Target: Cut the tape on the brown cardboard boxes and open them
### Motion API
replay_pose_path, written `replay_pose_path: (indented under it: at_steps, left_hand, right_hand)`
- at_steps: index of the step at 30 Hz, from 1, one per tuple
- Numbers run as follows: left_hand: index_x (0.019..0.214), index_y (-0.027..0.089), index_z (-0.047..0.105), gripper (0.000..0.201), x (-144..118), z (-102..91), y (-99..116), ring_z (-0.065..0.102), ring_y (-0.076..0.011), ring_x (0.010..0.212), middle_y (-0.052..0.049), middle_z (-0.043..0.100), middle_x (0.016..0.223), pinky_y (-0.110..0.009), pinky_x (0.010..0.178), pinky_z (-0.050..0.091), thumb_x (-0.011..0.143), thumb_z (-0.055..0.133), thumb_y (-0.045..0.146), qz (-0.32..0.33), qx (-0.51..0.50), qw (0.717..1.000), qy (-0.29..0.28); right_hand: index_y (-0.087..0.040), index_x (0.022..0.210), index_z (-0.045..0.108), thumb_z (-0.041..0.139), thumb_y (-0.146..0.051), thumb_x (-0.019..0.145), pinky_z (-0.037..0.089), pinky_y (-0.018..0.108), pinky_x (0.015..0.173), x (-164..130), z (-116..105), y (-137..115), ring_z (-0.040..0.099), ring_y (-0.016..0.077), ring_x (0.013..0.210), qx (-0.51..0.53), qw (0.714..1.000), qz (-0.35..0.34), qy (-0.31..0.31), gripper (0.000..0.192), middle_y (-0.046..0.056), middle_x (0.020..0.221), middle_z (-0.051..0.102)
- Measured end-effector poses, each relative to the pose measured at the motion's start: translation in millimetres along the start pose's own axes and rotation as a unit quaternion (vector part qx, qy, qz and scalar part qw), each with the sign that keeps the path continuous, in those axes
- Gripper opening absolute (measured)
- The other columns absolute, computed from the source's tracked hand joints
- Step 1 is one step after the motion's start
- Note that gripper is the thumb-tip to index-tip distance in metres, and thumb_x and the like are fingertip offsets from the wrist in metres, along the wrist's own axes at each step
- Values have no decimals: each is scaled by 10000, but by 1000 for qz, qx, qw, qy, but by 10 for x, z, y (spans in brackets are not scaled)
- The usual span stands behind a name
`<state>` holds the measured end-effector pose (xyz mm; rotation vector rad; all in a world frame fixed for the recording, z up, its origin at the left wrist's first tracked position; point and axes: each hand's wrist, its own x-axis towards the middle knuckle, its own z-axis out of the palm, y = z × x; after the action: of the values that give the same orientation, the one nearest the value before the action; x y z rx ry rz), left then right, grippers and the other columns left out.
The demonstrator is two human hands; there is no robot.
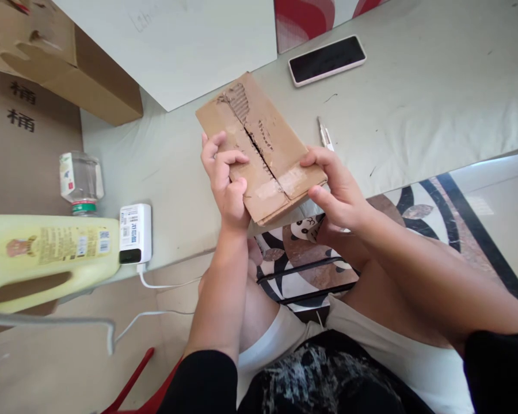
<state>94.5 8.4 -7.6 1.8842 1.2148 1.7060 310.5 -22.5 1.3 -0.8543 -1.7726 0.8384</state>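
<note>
A small brown cardboard box (280, 132) is held up in front of me, tilted, between both hands. Down its upper face runs a seam with a narrow dark gap, and the paper beside it is torn, baring corrugation. My left hand (228, 184) grips the left edge, fingers bent over the top face. At the right corner, my right hand (336, 187) pinches the box between thumb and fingers. A slim pen-like tool (325, 135) lies on the cloth just beyond my right hand. The underside of the box is hidden.
A phone (327, 60) lies beyond the box, near a white board (190, 46). To the left are a larger cardboard carton (107, 80), a clear bottle (84, 181), a yellow jug (52, 247) and a white power bank (135, 233) with a cable. The table's near edge runs below my hands.
</note>
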Motion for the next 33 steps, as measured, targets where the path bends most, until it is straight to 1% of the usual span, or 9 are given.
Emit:
replay_pose_path:
  at_steps: [5,9,11,14,20,24,28,30,33]
  left_hand:
    - [929,240,590,446,-13,-29,-107,327,-318,1509,-59,530,1383,-540,1320,183,896,427,653,26,17,999,-8]
    - [951,260,625,407,-8,-34,-97,367,-292,1477,-51,538,1367,-498,1318,209,915,426,613,35,24,999,-4]
    - [974,254,648,401,-7,-29,-92,392,-292,1447,-60,540,1358,-497,1312,214,917,442,594,45,17,999,0]
    - [980,237,650,390,-8,-23,-99,410,-293,1425,-72,539,1358,-502,1314,203,923,452,569,46,9,999,-1]
    - [981,268,646,388,-16,-49,-84,424,-300,1433,-41,531,1382,-511,1312,208,910,456,599,25,13,1000,-11]
    - [1002,279,646,353,-20,-72,-42,435,-283,1421,-38,524,1394,-506,1316,204,927,454,565,18,18,999,-26]
    - [1000,268,634,320,-24,-76,-13,438,-270,1418,-53,532,1391,-495,1312,213,929,436,509,14,29,999,-24]
    - [995,266,633,297,-27,-75,-6,435,-264,1425,-53,533,1388,-491,1312,214,921,435,476,13,33,999,-25]
    - [982,259,630,275,-30,-70,-2,420,-268,1441,-54,529,1387,-502,1305,223,912,433,438,9,38,999,-21]
  right_hand:
    - [-274,1290,502,397,-545,1000,507,457,979,-39,-17,33,611,266,1140,-11,1000,7,26,411,94,1268,613]
    - [-234,1330,516,388,-421,988,523,449,823,-15,-83,78,617,245,883,-168,969,159,82,410,98,1049,646]
    - [-205,1308,579,478,-389,932,506,485,826,8,-107,93,606,286,936,-301,923,234,56,430,149,1142,627]
    - [-172,1256,659,538,-392,888,462,560,884,24,-113,81,555,400,1116,-442,854,272,-33,446,219,1301,569]
    - [-178,1092,696,469,-319,906,423,412,740,57,-107,-3,595,355,1005,-467,827,285,-131,325,184,1111,665]
    - [-199,1198,612,450,-279,894,298,323,588,113,-118,-27,561,238,720,-396,840,349,-125,354,125,961,685]
    - [-233,1170,624,439,-256,875,325,292,575,121,-134,-45,515,196,620,-247,900,355,-57,349,23,676,585]
    - [-235,1070,631,414,-248,862,390,299,593,85,-136,-57,530,183,632,-140,939,313,7,301,15,697,577]
    - [-251,1164,523,374,-232,827,479,331,636,-2,-122,-71,587,183,701,2,976,199,85,370,39,888,628]
